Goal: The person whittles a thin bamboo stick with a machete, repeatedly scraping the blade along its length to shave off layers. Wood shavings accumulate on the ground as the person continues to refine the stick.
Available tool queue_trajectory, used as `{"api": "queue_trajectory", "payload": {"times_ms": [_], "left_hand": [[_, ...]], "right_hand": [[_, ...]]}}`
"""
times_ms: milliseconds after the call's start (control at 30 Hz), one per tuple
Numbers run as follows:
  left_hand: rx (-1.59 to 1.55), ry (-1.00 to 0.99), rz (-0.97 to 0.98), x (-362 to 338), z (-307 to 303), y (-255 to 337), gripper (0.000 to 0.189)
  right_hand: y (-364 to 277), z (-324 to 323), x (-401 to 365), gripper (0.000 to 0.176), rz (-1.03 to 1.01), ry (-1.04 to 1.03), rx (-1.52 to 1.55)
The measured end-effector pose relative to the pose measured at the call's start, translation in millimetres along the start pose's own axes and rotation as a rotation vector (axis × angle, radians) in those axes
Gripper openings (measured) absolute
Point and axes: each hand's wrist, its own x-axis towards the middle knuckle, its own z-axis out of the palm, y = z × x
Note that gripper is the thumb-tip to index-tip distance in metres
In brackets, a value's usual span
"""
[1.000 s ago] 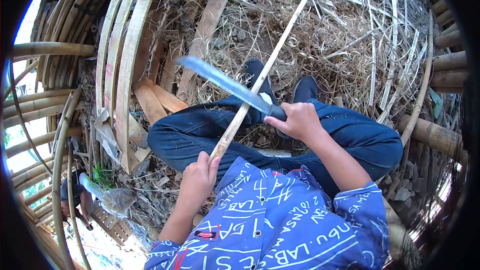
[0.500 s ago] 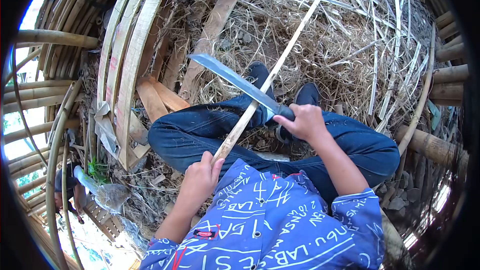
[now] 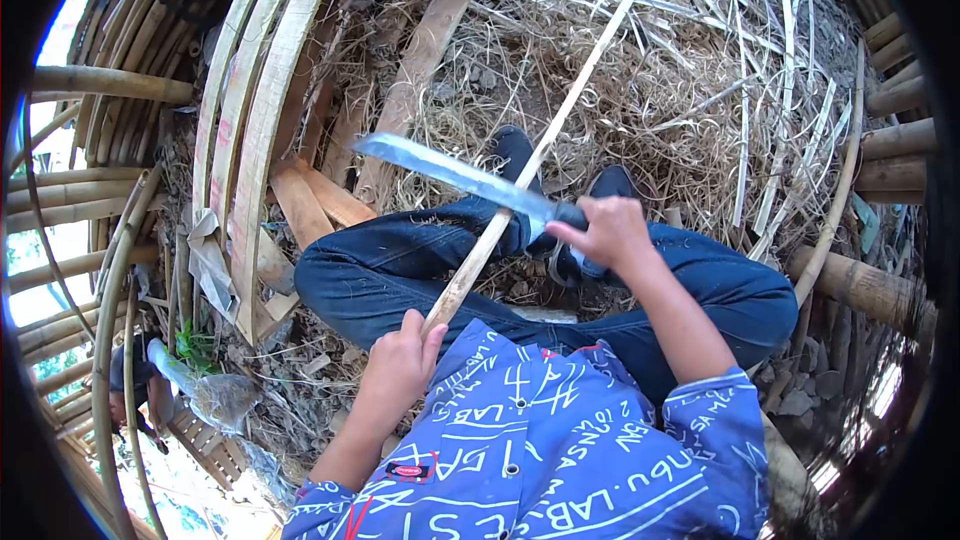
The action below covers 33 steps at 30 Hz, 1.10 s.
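Observation:
My left hand (image 3: 400, 352) is closed round the near end of a long, pale bamboo strip (image 3: 570, 105), close to my shirt. The strip slants away to the upper right, over my crossed legs and between my shoes. In my right hand (image 3: 610, 230) I grip the dark handle of a machete (image 3: 450, 170). Its long grey blade points left and lies across the strip just above my left shin. The blade appears to touch the strip where they cross.
Curly shavings (image 3: 620, 120) cover the ground ahead, with thin split strips (image 3: 785, 90) at the right. A wooden slatted frame (image 3: 270, 110) stands at the left. Bamboo poles (image 3: 110, 85) wall both sides. Another person (image 3: 135, 375) is at the lower left, beyond the poles.
The machete has shifted slightly left, its tip swinging a little lower and its blade tilting to face upward more. My left hand and the strip have barely moved.

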Motion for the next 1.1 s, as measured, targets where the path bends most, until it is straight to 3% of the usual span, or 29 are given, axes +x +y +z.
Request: {"api": "queue_trajectory", "payload": {"times_ms": [100, 267, 467, 533, 700, 933, 1000, 1100], "left_hand": [[-0.024, -0.007, -0.004, -5, 2, -1, 0.031], [-0.028, 0.009, -0.017, 2, -4, 5, 0.031], [-0.020, -0.027, -0.026, 0, -5, 3, 0.030], [-0.023, -0.037, -0.023, -5, -3, 4, 0.030], [-0.053, -0.027, -0.007, -1, -2, 7, 0.029], [-0.060, -0.070, -0.016, -10, -4, 4, 0.028], [-0.062, -0.076, -0.008, -10, 1, 3, 0.028], [-0.068, -0.057, -0.008, -12, 6, 0, 0.029]], "right_hand": [[37, 5, 27, 0.066, 0.155, 0.078, 0.071], [24, 4, 28, 0.067, 0.139, 0.152, 0.109], [17, 5, 13, 0.069, 0.004, 0.052, -0.005], [40, 8, 30, 0.072, 0.150, 0.118, 0.057], [29, 3, 34, 0.070, 0.189, 0.146, 0.075], [27, 3, 16, 0.067, -0.004, 0.096, -0.066], [46, -2, 32, 0.068, 0.192, 0.077, 0.011], [54, 4, 39, 0.067, 0.130, 0.168, -0.043]]}}
